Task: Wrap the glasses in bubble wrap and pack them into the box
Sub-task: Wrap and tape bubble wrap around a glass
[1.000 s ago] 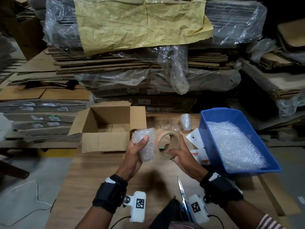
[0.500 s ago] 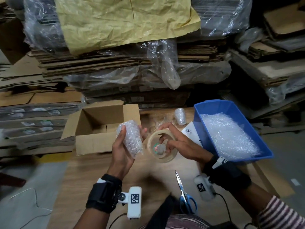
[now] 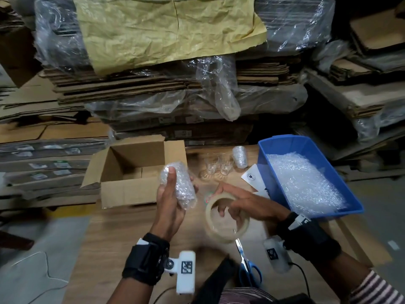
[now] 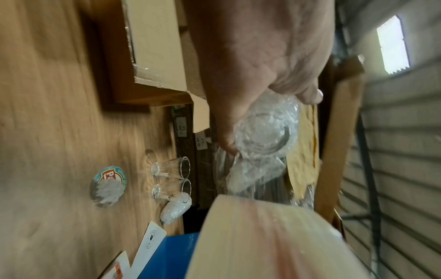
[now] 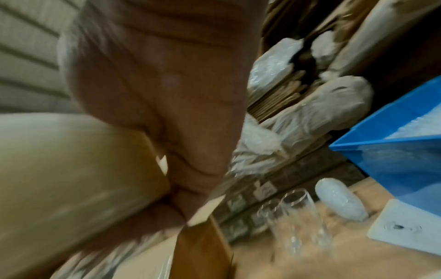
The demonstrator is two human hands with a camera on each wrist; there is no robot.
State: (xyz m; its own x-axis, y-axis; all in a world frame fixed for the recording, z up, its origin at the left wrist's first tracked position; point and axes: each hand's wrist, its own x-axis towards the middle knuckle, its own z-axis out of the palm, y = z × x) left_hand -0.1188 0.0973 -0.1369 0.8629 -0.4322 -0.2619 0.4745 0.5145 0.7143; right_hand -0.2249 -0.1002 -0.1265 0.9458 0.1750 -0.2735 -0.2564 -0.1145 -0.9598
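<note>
My left hand (image 3: pixel 175 191) grips a bubble-wrapped glass (image 3: pixel 180 187) above the table, just in front of the open cardboard box (image 3: pixel 122 194). The left wrist view looks at the wrapped glass (image 4: pixel 264 132) end-on in that hand (image 4: pixel 250 75). My right hand (image 3: pixel 234 202) holds a roll of tape (image 3: pixel 226 231) with its fingers hooked through the core. The tape roll (image 5: pixel 71 169) is blurred. Two bare glasses (image 3: pixel 219 166) and another wrapped glass (image 3: pixel 240 156) stand behind.
A blue bin (image 3: pixel 269 163) of bubble wrap sits at the right. Scissors (image 3: pixel 247 266) lie near the table's front edge. White cards (image 3: pixel 255 179) lie beside the bin, and a round sticker (image 4: pixel 108 186) is on the table. Stacked flat cardboard rises behind.
My right hand has drawn the tape roll down and toward me, away from the wrapped glass. My left hand has turned the wrapped glass more upright.
</note>
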